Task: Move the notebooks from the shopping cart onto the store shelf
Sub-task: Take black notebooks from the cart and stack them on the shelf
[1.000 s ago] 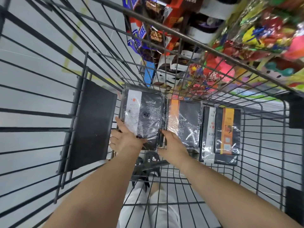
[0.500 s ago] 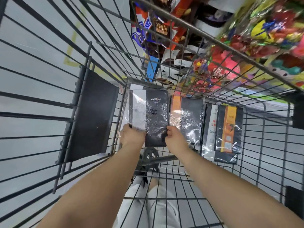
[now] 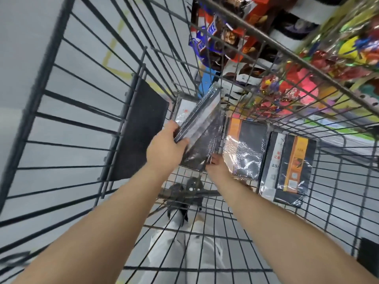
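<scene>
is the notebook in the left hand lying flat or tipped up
Tipped up. The left hand grips the wrapped notebook by its near end, its far end raised above the notebooks lying flat on the cart floor.

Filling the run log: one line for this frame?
left hand: gripping tilted notebooks | right hand: at stack edge, grip unclear | cart: notebooks remain

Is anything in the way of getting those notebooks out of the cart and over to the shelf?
Yes. The cart's wire side stands between the lifted notebooks and the shelf goods beyond it, so they must go up over its top rail. The left hand and right hand already touch them; nothing blocks the hands.
</scene>
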A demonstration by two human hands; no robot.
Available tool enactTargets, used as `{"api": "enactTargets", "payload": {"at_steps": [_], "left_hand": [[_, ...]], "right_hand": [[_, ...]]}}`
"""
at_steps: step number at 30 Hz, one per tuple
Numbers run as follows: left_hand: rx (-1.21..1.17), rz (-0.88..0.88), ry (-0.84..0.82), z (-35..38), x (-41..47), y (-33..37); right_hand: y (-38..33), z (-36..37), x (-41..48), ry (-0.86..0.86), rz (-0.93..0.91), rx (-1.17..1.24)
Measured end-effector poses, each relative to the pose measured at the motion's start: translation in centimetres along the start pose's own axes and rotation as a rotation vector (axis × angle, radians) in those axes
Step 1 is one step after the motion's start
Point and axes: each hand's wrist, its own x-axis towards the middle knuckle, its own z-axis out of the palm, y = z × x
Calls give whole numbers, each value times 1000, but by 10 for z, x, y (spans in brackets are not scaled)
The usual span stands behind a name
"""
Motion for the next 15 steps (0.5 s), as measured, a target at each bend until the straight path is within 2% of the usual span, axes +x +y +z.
{"api": "enactTargets", "payload": {"at_steps": [4, 9, 13, 15], "left_hand": [[26, 83, 122, -37, 1, -2], [-11, 77, 183, -49, 4, -12], [-21, 118, 189, -50, -1, -12], [-32, 120, 191, -54, -6, -8]], "right_hand": [[-11, 13, 2, 2, 81, -117], [-18, 31, 7, 97, 119, 162], [-27, 41, -2, 124, 48, 97], [-35, 42, -15, 135, -20, 139]]}}
